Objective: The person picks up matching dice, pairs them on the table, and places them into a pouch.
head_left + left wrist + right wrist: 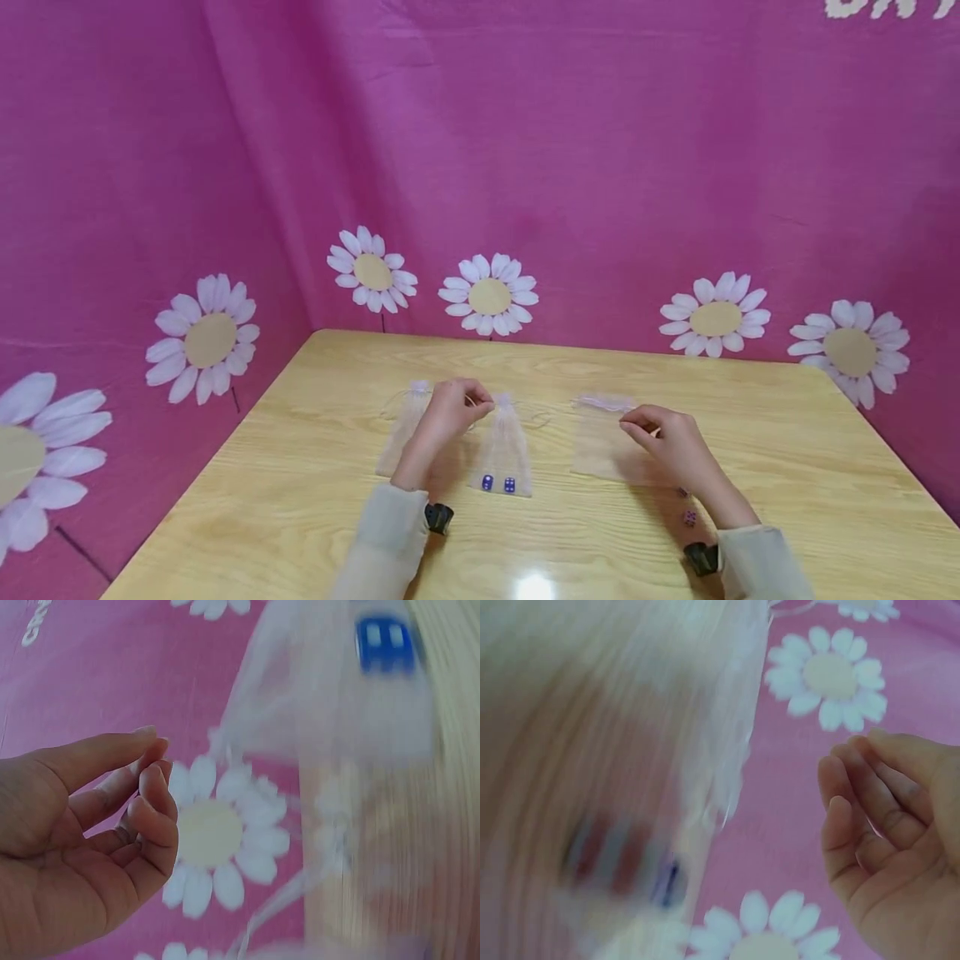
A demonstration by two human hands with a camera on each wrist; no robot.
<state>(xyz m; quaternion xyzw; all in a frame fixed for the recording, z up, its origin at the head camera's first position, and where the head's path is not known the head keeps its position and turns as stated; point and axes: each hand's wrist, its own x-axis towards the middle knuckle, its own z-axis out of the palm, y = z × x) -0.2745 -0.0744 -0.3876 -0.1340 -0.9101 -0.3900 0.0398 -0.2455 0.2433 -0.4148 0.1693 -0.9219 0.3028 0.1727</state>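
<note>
My left hand hovers at the neck of a sheer white drawstring pouch, thumb and fingertips close together with nothing visible between them. Inside that pouch's bottom lie a blue die and a second blue die; its neck is gathered. Another gathered pouch is partly behind the left forearm. To the right my right hand is held loosely curled and empty beside a flat, wide sheer pouch. Near the right wrist lie a purple patterned die and another small die, partly hidden.
The wooden table reaches back to a magenta cloth printed with white daisies. Thin pale drawstrings trail from the middle pouch. Dark wrist straps sit by the sleeves.
</note>
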